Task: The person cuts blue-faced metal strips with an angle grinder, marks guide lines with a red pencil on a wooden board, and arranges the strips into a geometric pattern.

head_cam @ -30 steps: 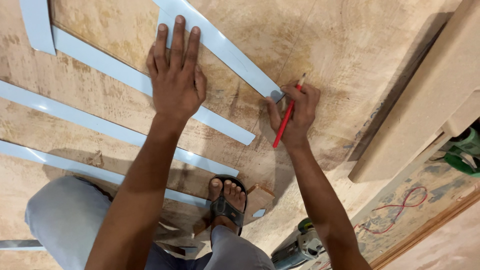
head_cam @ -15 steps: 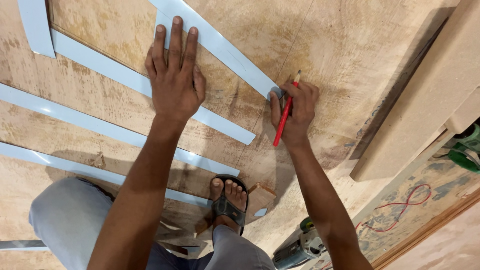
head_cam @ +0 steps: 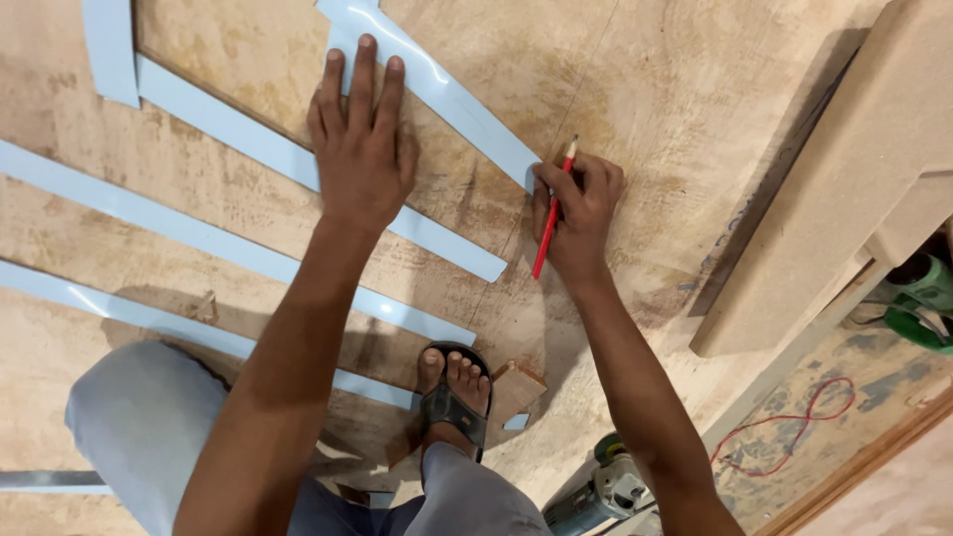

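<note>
Head view, looking down on a large plywood sheet (head_cam: 675,109) lying flat. Left hand (head_cam: 362,149) is spread flat, fingers together and extended, palm down; it presses on the plywood between two pale blue strips, fingertips touching the far diagonal blue strip (head_cam: 437,94). Right hand (head_cam: 581,213) is closed around a red pencil (head_cam: 552,213), tip pointing far and resting on the plywood just beside the right end of that same strip (a faint pencil line runs through this spot, far to near). Further blue strips (head_cam: 199,233) lie roughly parallel to the left, crossing the sheet diagonally. Near centre: a foot in a dark sandal (head_cam: 452,397) stands on the sheet, a small wood offcut (head_cam: 516,387) touching its right side. Right of the sheet: a thick fibreboard panel (head_cam: 844,189), a red cord (head_cam: 794,427) on the floor, a green power tool (head_cam: 923,298) at the right edge, another tool (head_cam: 606,491) at the near edge.
</note>
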